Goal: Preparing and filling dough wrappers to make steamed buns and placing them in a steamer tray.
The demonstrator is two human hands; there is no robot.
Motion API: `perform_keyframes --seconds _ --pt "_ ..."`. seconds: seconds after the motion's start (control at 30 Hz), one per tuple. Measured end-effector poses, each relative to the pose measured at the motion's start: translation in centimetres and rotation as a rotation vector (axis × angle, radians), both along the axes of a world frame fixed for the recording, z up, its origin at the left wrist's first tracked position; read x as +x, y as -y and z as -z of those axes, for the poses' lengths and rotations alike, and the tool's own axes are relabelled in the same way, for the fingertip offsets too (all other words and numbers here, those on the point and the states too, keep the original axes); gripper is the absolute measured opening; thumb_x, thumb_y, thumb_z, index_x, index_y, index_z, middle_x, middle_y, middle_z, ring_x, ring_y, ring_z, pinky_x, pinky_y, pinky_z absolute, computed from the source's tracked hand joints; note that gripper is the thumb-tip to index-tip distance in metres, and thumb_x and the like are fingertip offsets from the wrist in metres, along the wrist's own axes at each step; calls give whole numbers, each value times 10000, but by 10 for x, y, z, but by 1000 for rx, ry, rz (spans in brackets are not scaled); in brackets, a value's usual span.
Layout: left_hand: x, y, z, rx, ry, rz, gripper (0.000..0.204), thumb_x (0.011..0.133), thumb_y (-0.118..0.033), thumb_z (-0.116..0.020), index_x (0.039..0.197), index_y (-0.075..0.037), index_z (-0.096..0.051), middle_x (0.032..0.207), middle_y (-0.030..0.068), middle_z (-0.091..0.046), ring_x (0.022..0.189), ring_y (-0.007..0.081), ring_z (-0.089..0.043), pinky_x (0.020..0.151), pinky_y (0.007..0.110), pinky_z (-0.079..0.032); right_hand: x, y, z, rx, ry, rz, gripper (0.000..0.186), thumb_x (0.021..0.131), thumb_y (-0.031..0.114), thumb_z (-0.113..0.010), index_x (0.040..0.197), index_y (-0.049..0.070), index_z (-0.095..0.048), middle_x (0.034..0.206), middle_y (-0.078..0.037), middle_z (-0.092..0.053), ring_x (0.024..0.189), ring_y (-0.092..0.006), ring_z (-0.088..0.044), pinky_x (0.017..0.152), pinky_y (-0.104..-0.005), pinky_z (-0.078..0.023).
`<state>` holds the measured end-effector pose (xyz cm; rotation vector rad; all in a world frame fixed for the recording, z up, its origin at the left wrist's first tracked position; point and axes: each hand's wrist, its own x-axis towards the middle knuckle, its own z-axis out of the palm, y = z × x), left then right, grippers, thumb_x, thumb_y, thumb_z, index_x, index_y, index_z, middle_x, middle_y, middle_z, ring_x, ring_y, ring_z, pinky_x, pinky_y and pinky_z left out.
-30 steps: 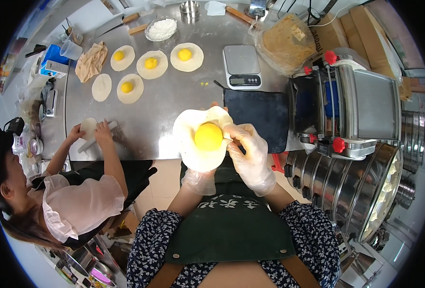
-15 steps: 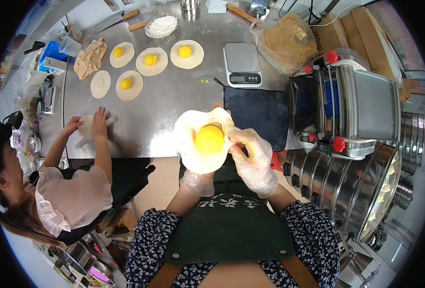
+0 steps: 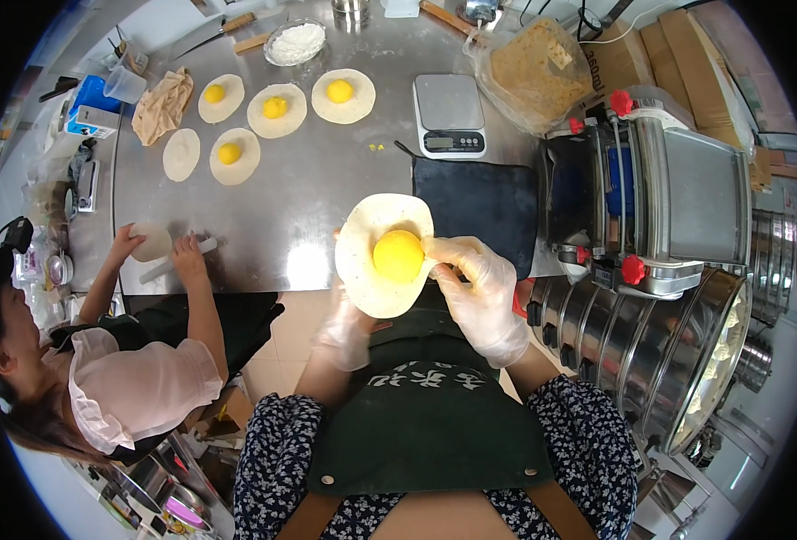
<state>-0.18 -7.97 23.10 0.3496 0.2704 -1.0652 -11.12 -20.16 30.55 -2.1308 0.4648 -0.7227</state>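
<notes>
The broad steel surface (image 3: 326, 171) carries a dark mat (image 3: 480, 207), and near the surface's front edge a pale dough round (image 3: 362, 238) is held up. The gloved right hand (image 3: 478, 288) pinches the round's right rim, while the left hand (image 3: 349, 315) is behind it, mostly hidden, so I cannot tell whether those fingers are spread or pressed together. A yellow ball (image 3: 398, 256) rests on the dough, slightly right of its middle.

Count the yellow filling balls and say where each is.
5: one yellow filling ball on the dough wrapper pinched by the right hand; on the metal table, a left ball, middle ball and right ball in the back row, plus a nearer ball. None seems hidden.
</notes>
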Motion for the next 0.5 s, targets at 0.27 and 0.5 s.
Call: perform_keyframes --seconds 0.27,0.5 --pt "-1 -16 -41 265 358 195 715 788 -183 -829 1373 14 -469 1240 124 -614 1130 238 -628 987 373 -525 -4 6 5 -16 -7 -154 399 724 -50 -754 1086 92 -666 817 -97 -658 678 -267 -664 608 -352 -539" --pt "-3 -9 -61 431 316 220 613 792 -74 -791 1331 22 -516 1197 137 -643 1097 225 -648 989 356 -522 -1 16 -8 -118 -164 -174 417 714 -10 -764 1107 106 -680 887 -79 -668 751 -254 -672 636 -343 -547"
